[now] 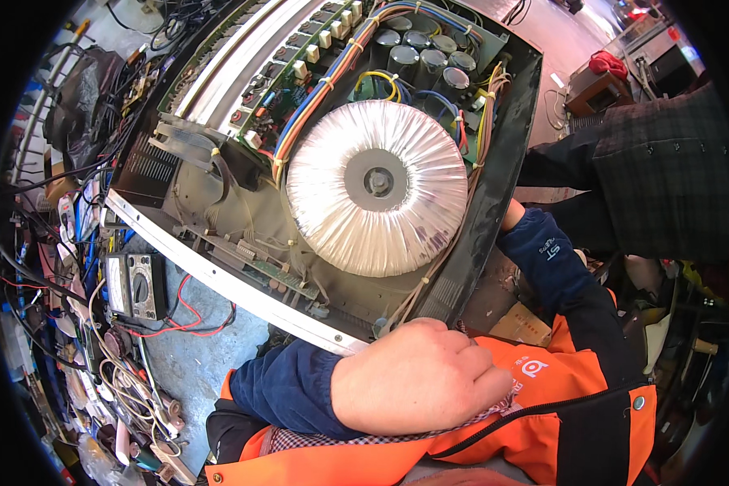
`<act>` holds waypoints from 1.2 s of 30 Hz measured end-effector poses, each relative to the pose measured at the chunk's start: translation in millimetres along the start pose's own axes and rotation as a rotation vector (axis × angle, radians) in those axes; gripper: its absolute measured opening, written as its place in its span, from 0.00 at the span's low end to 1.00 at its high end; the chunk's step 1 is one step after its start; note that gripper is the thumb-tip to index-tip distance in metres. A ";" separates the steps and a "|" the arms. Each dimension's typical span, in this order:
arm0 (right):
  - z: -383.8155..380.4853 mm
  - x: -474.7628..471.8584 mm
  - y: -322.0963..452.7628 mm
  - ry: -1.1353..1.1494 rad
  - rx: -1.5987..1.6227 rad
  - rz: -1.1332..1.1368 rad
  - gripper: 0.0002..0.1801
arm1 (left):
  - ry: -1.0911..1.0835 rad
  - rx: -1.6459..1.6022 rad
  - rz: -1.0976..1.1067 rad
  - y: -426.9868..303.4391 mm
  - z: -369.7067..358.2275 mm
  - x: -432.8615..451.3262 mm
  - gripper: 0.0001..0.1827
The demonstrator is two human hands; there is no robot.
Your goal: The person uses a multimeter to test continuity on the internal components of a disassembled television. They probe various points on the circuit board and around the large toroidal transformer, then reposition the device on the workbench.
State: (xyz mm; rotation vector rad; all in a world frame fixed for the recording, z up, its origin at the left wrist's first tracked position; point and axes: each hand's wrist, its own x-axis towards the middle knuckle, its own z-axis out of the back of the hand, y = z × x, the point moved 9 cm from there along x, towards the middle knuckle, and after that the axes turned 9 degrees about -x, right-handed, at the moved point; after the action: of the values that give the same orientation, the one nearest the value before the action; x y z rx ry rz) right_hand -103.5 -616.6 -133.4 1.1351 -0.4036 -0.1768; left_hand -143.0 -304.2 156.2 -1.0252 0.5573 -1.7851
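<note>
An opened amplifier chassis (498, 176) lies tilted before me. Inside it are a large toroidal transformer (322, 200) in pale wrapping, several capacitors (432, 59), bundled wires (316, 100) and a circuit board (273, 270) behind the silvery front panel edge (219, 282). My left hand (419, 376) is curled at the chassis's near corner, against my orange jacket; its back faces up and its fingertips are hidden, so a hold cannot be made out. Only the wrist part of my right hand (513, 215) shows at the outer side of the right chassis wall; the fingers are hidden behind it.
An analog multimeter (140, 287) with red and black leads lies left on the blue surface (219, 316). Tangled cables (127, 376) and tools crowd the left side. A person in a dark checked garment (662, 176) is at the right. A brown box with red cloth (607, 64) stands beyond.
</note>
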 end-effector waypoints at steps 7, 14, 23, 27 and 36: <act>-3.7 -0.9 -3.6 -0.006 -0.008 0.001 0.16 | -0.030 -0.003 -0.021 -0.7 6.9 1.4 0.10; -13.8 2.0 -5.9 -0.020 -0.008 0.007 0.15 | -0.036 -0.023 -0.015 0.1 7.0 2.4 0.09; -15.1 1.6 -6.8 -0.028 -0.015 0.004 0.15 | -0.036 -0.011 0.005 -0.4 7.7 1.7 0.09; -15.8 1.6 -6.8 -0.032 -0.020 0.004 0.15 | -0.015 -0.005 0.005 0.1 6.9 2.0 0.10; -18.0 3.2 -8.0 -0.039 -0.026 0.004 0.14 | -0.002 0.002 0.013 -0.2 8.7 4.7 0.11</act>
State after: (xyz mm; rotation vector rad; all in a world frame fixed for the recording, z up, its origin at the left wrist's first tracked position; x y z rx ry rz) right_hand -92.8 -605.9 -146.4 1.1070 -0.4374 -0.2005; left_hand -136.7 -307.7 162.9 -1.0196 0.5598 -1.7728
